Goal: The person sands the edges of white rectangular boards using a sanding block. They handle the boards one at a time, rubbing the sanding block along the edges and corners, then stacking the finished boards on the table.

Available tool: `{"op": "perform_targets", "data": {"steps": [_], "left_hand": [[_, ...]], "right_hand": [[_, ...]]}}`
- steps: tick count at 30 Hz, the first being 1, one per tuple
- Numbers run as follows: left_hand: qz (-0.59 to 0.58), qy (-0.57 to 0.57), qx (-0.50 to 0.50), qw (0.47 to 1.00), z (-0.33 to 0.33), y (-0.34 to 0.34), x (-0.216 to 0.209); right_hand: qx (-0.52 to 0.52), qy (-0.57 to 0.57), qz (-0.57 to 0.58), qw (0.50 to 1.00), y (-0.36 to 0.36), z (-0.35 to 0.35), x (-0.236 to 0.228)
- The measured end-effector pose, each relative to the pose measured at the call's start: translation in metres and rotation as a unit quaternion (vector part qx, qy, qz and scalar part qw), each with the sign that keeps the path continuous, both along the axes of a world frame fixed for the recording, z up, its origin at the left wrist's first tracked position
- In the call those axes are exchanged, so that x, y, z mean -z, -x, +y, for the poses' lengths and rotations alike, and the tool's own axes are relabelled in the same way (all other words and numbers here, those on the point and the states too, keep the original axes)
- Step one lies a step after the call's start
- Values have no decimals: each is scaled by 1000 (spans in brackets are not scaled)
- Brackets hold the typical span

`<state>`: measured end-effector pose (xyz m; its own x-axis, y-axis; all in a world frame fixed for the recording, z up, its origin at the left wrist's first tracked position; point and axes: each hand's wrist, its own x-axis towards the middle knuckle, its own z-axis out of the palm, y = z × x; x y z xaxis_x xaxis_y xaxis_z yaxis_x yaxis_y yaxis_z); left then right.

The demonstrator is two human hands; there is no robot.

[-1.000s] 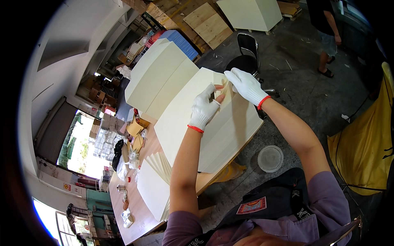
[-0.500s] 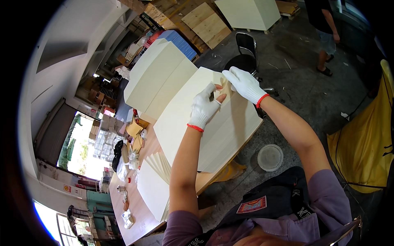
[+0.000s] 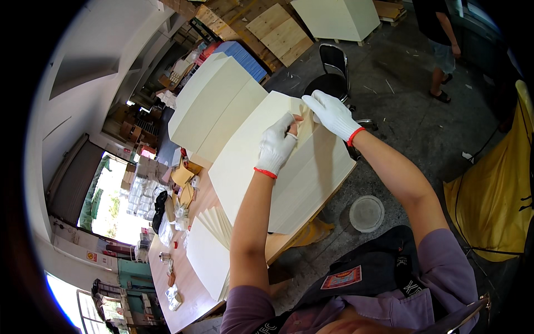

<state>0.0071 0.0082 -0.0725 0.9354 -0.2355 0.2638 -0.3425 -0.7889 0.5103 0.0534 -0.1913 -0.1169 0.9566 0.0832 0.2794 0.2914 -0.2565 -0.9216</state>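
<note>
A thick stack of cream paper sheets (image 3: pixel 245 147) lies on the table in front of me, its layered side facing me. My left hand (image 3: pixel 278 143) wears a white knitted glove with thumb and index fingertip bare. Those two fingertips are pinched together on the sheets at the stack's upper edge. My right hand (image 3: pixel 330 115), fully gloved with a red cuff, is closed over the far right corner of the sheets. Some sheets between the two hands are bent up. The right fingertips are partly hidden.
Another tall cream paper stack (image 3: pixel 217 100) stands behind. Fanned white sheets (image 3: pixel 207 253) lie nearer on the wooden table (image 3: pixel 192 300), beside small clutter. A black chair (image 3: pixel 334 69), a round white lid-like disc (image 3: pixel 366 214) and a yellow cloth (image 3: pixel 492 195) are to the right. A person (image 3: pixel 442 47) stands far right.
My left thumb has moved up toward the index finger, closing the gap between them. The right hand has barely shifted at the corner.
</note>
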Motion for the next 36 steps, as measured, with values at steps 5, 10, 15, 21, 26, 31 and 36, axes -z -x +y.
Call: {"op": "perform_targets", "data": {"steps": [5, 10, 15, 21, 26, 31, 36], "left_hand": [[0, -16, -9, 1000, 1, -3, 4], [-9, 21, 3, 1000, 3, -7, 10], [-65, -119, 10, 991, -14, 18, -8], [-28, -34, 6, 999, -10, 13, -3], [-21, -129, -34, 991, -22, 7, -10], [-48, -155, -43, 986, -15, -14, -4], [-6, -133, -43, 990, -20, -12, -8]], "right_hand": [[2, -12, -2, 1000, 2, 2, 1], [-8, -25, 7, 1000, 4, -1, -2], [40, 21, 6, 999, 2, -26, -10], [5, 306, -37, 951, 5, -36, -6], [11, 340, -167, 925, -6, -38, 12], [4, 371, -288, 883, -5, -37, -5], [-43, 195, -195, 960, -11, -25, -4]]}}
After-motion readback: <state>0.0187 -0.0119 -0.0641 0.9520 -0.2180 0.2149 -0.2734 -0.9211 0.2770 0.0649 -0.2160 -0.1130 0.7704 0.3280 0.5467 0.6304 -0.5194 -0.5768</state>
